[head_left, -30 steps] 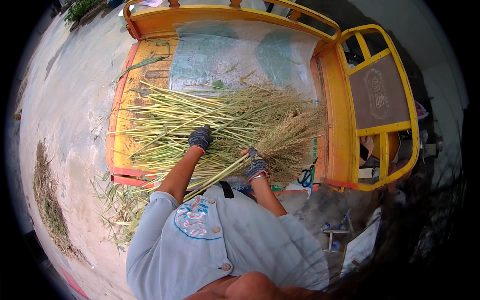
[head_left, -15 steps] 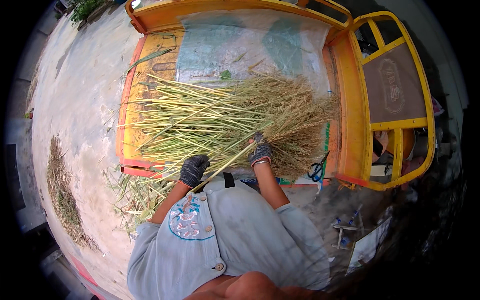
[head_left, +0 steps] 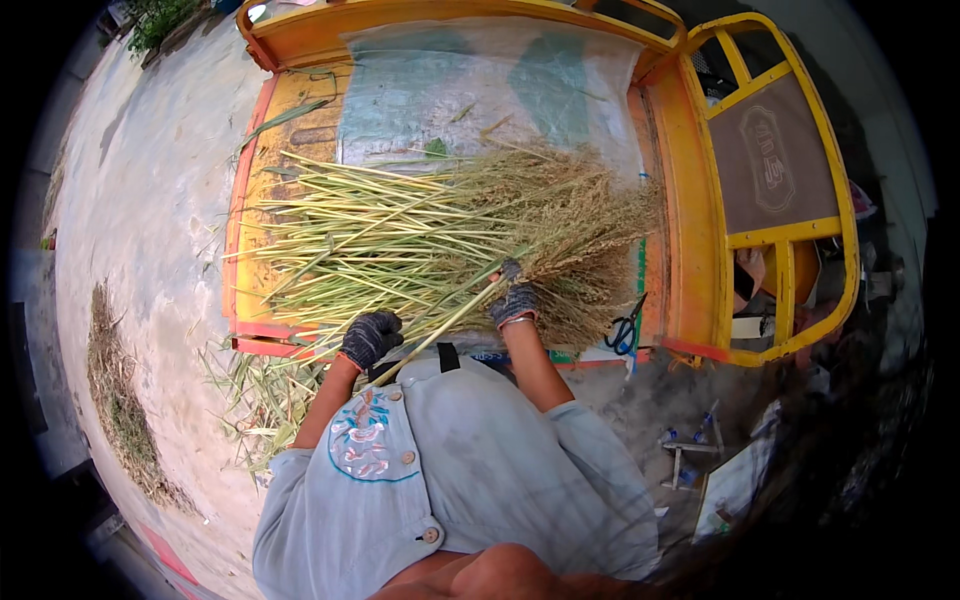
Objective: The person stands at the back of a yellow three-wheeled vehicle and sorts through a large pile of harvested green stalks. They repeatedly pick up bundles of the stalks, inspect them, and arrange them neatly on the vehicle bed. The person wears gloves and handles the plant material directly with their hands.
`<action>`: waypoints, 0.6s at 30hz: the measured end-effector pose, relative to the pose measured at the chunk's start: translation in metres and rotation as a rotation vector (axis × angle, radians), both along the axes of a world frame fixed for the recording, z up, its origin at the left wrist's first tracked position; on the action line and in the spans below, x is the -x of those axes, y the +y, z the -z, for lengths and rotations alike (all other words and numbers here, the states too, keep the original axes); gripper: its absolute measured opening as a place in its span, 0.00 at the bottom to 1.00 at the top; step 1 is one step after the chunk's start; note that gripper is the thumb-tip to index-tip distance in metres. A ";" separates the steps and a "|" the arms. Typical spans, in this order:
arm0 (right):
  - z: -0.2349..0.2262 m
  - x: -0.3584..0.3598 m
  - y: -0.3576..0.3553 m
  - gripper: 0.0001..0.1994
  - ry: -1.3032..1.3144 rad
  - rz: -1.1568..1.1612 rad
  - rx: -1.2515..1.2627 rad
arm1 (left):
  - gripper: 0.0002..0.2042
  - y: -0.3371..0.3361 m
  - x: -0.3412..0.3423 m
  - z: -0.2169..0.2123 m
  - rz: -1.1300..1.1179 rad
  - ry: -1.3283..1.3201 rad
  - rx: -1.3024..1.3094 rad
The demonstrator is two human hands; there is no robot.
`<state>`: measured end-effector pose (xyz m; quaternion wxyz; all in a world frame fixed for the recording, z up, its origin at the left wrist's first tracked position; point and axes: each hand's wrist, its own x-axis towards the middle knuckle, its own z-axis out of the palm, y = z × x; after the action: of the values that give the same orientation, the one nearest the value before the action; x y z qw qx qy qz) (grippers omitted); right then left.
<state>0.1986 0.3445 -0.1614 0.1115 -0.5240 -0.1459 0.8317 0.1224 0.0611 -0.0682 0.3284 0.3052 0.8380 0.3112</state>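
Observation:
A thick pile of long green-yellow stalks (head_left: pixel 400 235) with bushy brown seed heads (head_left: pixel 580 225) lies across the bed of a yellow cart (head_left: pixel 290 45). My left hand (head_left: pixel 370 337), in a dark knit glove, is closed on the lower end of a stalk at the cart's near edge. My right hand (head_left: pixel 515 300), gloved the same way, grips the same stalk higher up, just below the seed heads. The stalk runs slanted between the two hands.
A clear plastic sheet (head_left: pixel 480 85) covers the back of the cart bed. Scissors (head_left: pixel 625 330) lie at the cart's near right edge. Cut leaves (head_left: pixel 255 400) litter the ground below the cart, and a dry pile (head_left: pixel 115 400) lies at left. A small metal stand (head_left: pixel 690 455) sits at right.
My left hand has come back from the middle of the pile to the cart's near edge. My right hand has shifted a little toward the seed heads.

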 end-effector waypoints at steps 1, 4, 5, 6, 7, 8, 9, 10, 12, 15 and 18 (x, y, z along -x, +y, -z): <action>-0.017 0.005 -0.005 0.08 -0.035 -0.037 -0.010 | 0.12 -0.009 -0.006 0.026 -0.085 -0.147 -0.048; 0.016 0.002 -0.005 0.10 0.002 -0.101 -0.007 | 0.14 0.023 -0.020 0.020 -0.270 -0.350 -0.267; 0.054 -0.005 -0.003 0.09 0.084 -0.031 0.028 | 0.13 0.040 -0.017 0.015 -0.205 -0.336 -0.227; 0.075 -0.007 -0.004 0.08 0.168 0.026 0.066 | 0.12 0.055 -0.013 0.008 -0.153 -0.318 -0.187; -0.002 0.012 -0.025 0.07 -0.054 -0.119 0.018 | 0.13 0.057 -0.014 0.002 -0.168 -0.275 -0.064; -0.024 0.012 -0.027 0.07 0.017 -0.114 -0.011 | 0.13 0.057 -0.017 -0.003 -0.219 -0.295 -0.107; -0.036 0.013 -0.029 0.07 0.088 -0.109 -0.037 | 0.13 0.057 -0.020 -0.005 -0.270 -0.315 -0.148; -0.042 0.012 -0.030 0.07 0.159 -0.100 -0.061 | 0.13 0.056 -0.022 -0.006 -0.317 -0.335 -0.187; -0.021 0.008 -0.022 0.10 0.176 -0.037 -0.070 | 0.14 0.040 -0.021 0.015 -0.148 -0.023 -0.200; -0.058 0.016 -0.002 0.11 -0.110 -0.162 -0.117 | 0.16 -0.005 -0.011 0.029 0.059 0.224 -0.070; -0.065 0.011 0.001 0.12 0.012 -0.006 -0.094 | 0.14 -0.074 -0.016 0.019 -0.181 -0.273 -0.133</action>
<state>0.1872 0.3460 -0.0964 0.1345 -0.5126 -0.1856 0.8274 0.1380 -0.0126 -0.0867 0.3890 0.2043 0.7872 0.4327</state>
